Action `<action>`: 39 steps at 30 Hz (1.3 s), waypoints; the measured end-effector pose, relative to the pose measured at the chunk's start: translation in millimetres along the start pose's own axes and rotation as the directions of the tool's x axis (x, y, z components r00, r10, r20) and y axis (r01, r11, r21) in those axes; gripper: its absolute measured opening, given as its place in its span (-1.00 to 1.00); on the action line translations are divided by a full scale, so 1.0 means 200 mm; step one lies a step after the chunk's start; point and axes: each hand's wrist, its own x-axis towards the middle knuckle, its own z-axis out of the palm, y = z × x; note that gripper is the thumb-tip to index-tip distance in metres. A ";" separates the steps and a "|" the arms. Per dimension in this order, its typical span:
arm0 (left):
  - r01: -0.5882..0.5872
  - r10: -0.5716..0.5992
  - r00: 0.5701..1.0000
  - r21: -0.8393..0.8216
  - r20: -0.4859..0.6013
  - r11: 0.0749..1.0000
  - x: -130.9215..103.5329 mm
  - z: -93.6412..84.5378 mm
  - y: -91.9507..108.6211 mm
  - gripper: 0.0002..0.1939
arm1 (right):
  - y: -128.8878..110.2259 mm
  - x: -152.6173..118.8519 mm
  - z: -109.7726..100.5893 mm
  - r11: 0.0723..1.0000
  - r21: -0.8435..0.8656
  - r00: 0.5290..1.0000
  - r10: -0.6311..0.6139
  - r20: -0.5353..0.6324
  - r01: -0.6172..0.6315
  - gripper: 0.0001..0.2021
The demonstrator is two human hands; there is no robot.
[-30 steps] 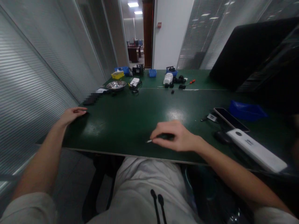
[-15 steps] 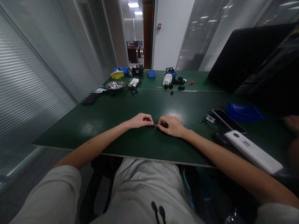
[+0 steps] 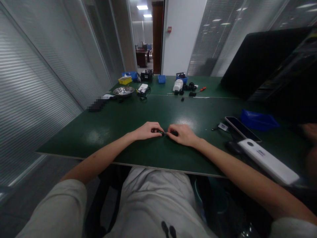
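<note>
The green worktop [image 3: 210, 112] carries a long white device [image 3: 268, 161] at right, with a blue tray [image 3: 259, 119] and a phone [image 3: 242, 129] beyond it. Near the front edge the left hand [image 3: 148, 131] and right hand [image 3: 183, 135] almost meet — the left gripping a small dark piece [image 3: 162, 133], the right pinching a thin pale piece [image 3: 165, 133] against or just beside it.

The person's left hand [image 3: 148, 131] partly hides a small dark piece [image 3: 162, 133], too tiny to identify; the right hand [image 3: 183, 135] covers most of a thin pale sliver [image 3: 165, 133]. Pixelation masks a flat dark object [image 3: 97, 105]. The right edge crops a co-worker's blurred hand [image 3: 311, 131].
</note>
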 end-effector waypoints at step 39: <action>-0.113 0.122 0.993 0.348 -0.005 0.931 -0.01 0.07 0.03 -0.64 | -0.06 0.01 0.04 0.978 -0.209 0.999 0.011 0.034 -0.003 -0.67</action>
